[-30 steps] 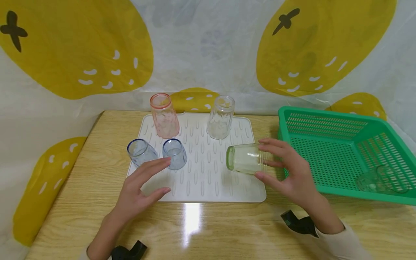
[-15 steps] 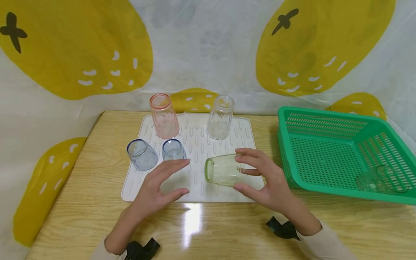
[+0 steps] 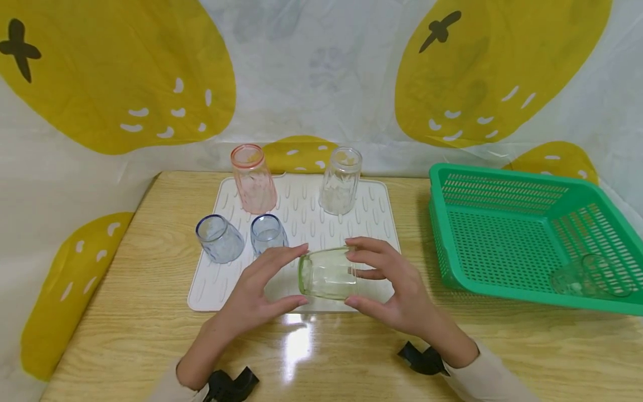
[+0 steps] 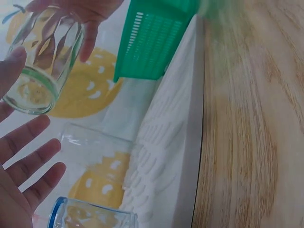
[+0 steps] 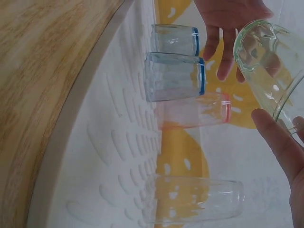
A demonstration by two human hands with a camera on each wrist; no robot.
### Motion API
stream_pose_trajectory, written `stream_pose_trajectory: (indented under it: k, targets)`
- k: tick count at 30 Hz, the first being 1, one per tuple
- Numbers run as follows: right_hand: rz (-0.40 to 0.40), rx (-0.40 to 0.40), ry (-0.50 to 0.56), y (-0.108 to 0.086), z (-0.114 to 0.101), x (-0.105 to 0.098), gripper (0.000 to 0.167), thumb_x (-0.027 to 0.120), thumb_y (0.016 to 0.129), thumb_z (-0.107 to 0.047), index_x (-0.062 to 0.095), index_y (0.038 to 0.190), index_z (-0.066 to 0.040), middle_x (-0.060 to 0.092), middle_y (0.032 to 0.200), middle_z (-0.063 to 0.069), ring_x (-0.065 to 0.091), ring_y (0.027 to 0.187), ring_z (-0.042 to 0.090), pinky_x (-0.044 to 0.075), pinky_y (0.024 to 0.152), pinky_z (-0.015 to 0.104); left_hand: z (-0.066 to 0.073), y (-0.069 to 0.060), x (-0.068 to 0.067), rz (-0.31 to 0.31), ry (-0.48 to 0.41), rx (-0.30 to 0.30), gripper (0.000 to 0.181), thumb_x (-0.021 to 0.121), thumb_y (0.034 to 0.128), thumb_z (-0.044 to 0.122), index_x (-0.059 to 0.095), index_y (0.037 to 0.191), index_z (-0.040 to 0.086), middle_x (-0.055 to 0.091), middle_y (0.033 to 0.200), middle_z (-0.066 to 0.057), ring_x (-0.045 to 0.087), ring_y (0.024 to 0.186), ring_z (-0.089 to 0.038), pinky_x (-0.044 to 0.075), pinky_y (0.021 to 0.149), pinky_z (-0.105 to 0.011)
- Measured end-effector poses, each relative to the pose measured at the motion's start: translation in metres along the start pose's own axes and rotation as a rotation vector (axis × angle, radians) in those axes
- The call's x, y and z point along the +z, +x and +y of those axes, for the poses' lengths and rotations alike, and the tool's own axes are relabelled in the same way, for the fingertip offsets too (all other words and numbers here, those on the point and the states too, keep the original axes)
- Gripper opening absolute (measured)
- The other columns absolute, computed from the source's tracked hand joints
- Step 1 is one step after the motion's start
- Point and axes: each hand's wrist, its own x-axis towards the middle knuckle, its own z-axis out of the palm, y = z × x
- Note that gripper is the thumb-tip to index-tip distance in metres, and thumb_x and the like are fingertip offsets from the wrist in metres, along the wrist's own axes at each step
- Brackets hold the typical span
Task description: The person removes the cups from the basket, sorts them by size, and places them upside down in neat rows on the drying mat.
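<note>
A pale green drinking glass (image 3: 329, 274) is held sideways in the air over the front of a white ridged drying mat (image 3: 311, 223). My right hand (image 3: 397, 285) grips its rim end between thumb and fingers. My left hand (image 3: 261, 287) is spread at the base end, its thumb overlapping the glass in the left wrist view; whether it touches, I cannot tell. Behind the left hand, two blue-rimmed glasses (image 3: 220, 239) stand on the mat, the nearer one (image 3: 268, 230) partly hidden by that hand. A pink glass (image 3: 255, 181) and a clear glass (image 3: 341, 181) stand at the back.
At the right on the wooden table (image 3: 125, 262) sits a green perforated basket (image 3: 442, 223), with a clear glass (image 3: 577, 279) lying inside. A white curtain (image 3: 316, 72) with yellow fruit prints hangs close behind the table.
My right hand has carried the green glass left and slightly toward me, away from the basket. My left hand has moved right to meet its base end.
</note>
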Motion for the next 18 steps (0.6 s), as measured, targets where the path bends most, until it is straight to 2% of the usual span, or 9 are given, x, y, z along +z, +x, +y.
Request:
stream_pose_trajectory:
  k: [7,11,15,18]
  targets:
    - [-0.001,0.007,-0.001,-0.002,0.0005,0.002,0.05,0.071,0.087,-0.031,0.056,0.116,0.007,0.053,0.12,0.028,0.059,0.106,0.031,0.057,0.06,0.032,0.001,0.0023,0.0049,-0.013,-0.012,-0.023,0.067,0.069,0.0852,0.045,0.05,0.139,0.009,0.058,0.127,-0.006,0.053,0.114,-0.02,0.043,0.096,-0.031]
    - [-0.014,0.036,0.016,-0.0043,0.0014,0.002,0.051,0.069,0.089,-0.032,0.054,0.118,0.007,0.052,0.122,0.028,0.057,0.11,0.03,0.057,0.061,0.031,0.0018,0.0035,0.0067,0.001,-0.047,-0.036,0.066,0.071,0.0837,0.044,0.052,0.136,0.01,0.061,0.12,-0.004,0.057,0.105,-0.017,0.048,0.086,-0.033]
    - [-0.064,0.099,0.042,-0.0074,0.0016,-0.0003,0.053,0.067,0.09,-0.033,0.051,0.121,0.006,0.051,0.126,0.027,0.055,0.113,0.029,0.057,0.064,0.03,0.0034,0.0036,0.0078,0.023,-0.07,-0.041,0.062,0.073,0.0822,0.043,0.056,0.133,0.011,0.064,0.105,0.001,0.057,0.089,-0.014,0.05,0.074,-0.035]
    - [-0.128,0.16,0.037,-0.0087,0.0005,-0.0039,0.055,0.067,0.09,-0.034,0.049,0.126,0.004,0.049,0.13,0.023,0.051,0.117,0.028,0.057,0.07,0.033,0.0043,0.0035,0.0083,0.04,-0.063,-0.032,0.061,0.075,0.0811,0.042,0.058,0.13,0.01,0.062,0.098,0.003,0.055,0.083,-0.016,0.048,0.071,-0.033]
